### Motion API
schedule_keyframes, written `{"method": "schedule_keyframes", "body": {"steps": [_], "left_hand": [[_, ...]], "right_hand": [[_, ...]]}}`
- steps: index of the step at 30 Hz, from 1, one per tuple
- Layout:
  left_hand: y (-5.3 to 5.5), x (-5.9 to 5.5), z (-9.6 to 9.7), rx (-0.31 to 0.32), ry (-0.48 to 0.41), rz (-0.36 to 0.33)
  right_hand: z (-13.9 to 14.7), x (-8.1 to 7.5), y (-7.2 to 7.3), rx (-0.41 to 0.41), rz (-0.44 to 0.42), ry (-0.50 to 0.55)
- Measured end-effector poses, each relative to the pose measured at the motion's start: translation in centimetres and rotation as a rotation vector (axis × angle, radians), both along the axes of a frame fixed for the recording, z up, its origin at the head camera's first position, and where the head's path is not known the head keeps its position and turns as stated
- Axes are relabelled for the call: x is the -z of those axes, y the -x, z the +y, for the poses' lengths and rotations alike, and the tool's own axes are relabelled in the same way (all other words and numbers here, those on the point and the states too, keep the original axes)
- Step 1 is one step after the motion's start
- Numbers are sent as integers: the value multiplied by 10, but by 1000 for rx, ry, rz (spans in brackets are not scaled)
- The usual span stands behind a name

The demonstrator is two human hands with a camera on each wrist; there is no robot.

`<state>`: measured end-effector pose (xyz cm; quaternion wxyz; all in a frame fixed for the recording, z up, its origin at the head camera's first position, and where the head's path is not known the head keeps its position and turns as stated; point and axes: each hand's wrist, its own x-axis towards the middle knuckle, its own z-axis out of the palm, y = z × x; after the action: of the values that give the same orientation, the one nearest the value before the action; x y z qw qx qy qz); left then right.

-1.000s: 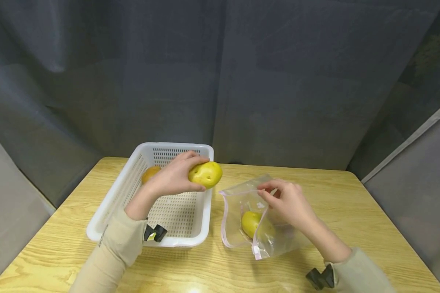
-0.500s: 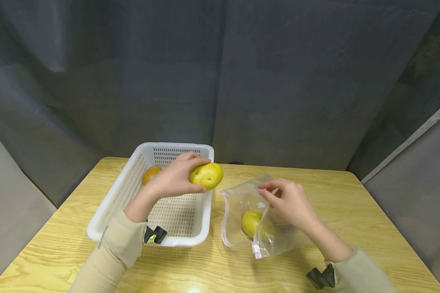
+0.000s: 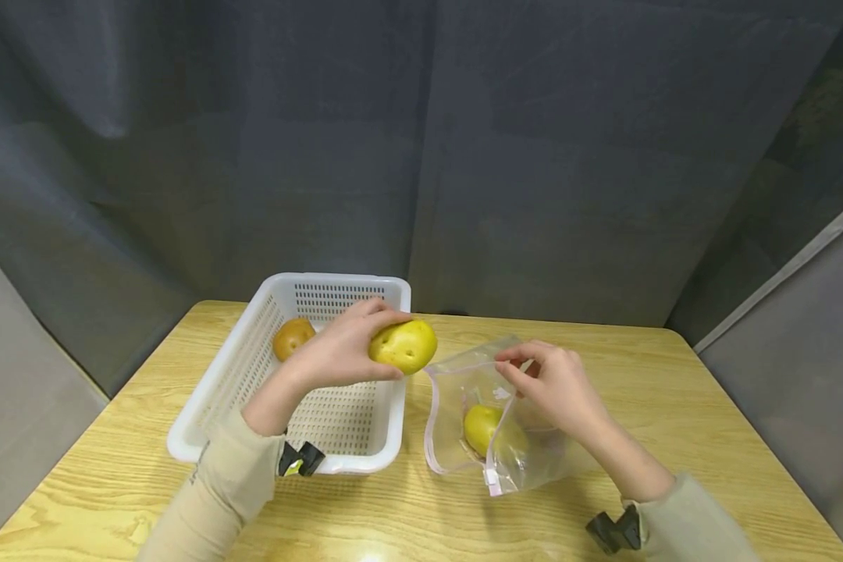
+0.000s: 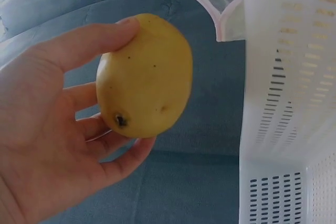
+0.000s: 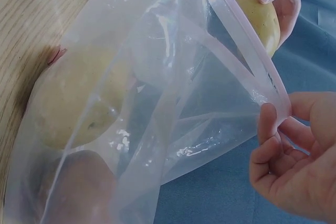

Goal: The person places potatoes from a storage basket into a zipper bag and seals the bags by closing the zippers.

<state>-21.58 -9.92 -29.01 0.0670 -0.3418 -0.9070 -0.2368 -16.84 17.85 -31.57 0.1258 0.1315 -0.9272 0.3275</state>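
Note:
My left hand (image 3: 344, 347) grips a yellow potato (image 3: 404, 346) over the right rim of the white basket. In the left wrist view the thumb lies on top of this potato (image 4: 147, 77) and the fingers curl beneath. My right hand (image 3: 551, 386) pinches the upper edge of a clear zip bag (image 3: 449, 425), whose mouth gapes toward the basket. Through the film show a yellow potato (image 5: 84, 98) and, beside it in the right wrist view, a browner one (image 5: 79, 190). A brown potato (image 3: 293, 338) lies in the basket's far left part.
The perforated white basket (image 3: 393, 421) stands on the wooden table (image 3: 646, 375), left of the bag. Dark curtains (image 3: 534, 156) rise behind the table, with grey panels at both sides. A black wrist mount (image 3: 300, 459) sits at the left cuff.
My left hand has moved slightly right and toward me with the yellow potato, uncovering more of the brown potato in the basket. The right hand and bag have hardly moved.

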Motion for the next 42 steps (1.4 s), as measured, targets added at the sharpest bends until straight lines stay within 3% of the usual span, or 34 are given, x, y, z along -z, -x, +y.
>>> {"method": "schedule_keyframes", "body": {"steps": [6,42], "left_hand": [[-3,1,3,34,-4,23],[-23,2,13,79,-19,-13]], "right_hand": [[-1,0,1,-6,2,-2],[-1,-2,2,-16,-4,3]]}}
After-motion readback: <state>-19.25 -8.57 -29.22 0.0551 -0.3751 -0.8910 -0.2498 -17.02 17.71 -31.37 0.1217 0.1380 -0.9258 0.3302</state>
